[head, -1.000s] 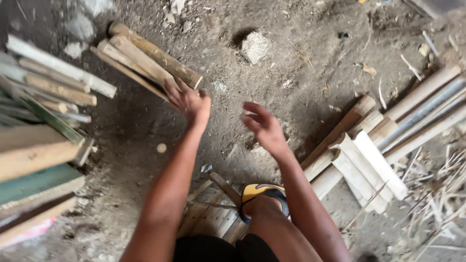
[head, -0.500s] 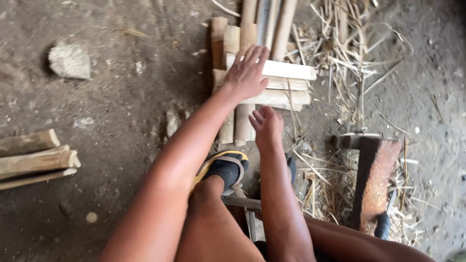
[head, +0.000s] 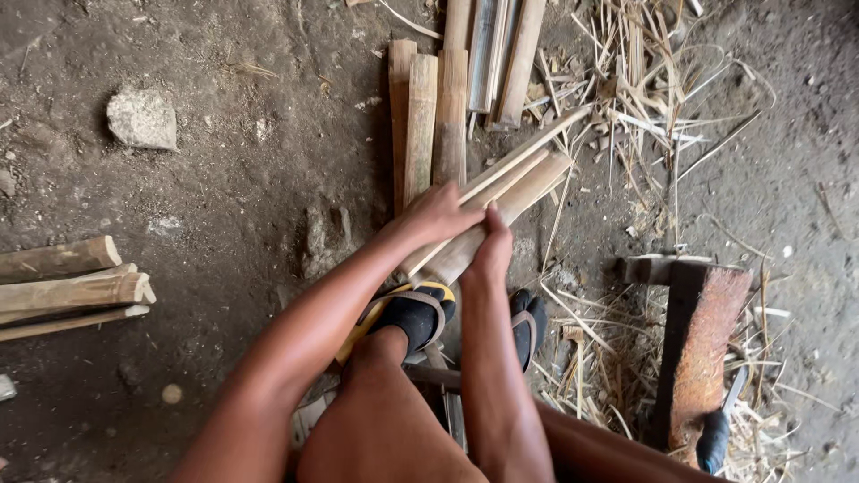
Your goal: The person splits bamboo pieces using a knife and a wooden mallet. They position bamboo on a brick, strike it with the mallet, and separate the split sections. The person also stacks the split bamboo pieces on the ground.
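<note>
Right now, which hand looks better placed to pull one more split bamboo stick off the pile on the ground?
Probably the left hand: it lies nearest the pile, while the right hand grips the bundle from below.

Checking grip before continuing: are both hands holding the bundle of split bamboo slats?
Yes, the left hand and right hand both clasp the pale split bamboo slats, lifted at an angle.

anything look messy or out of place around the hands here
Nothing looks damaged. Both hands, left hand and right hand, grip a bundle of split bamboo strips, tilted across the neat upright slats. Loose shavings litter the dirt, and a stray stone lies apart.
</note>
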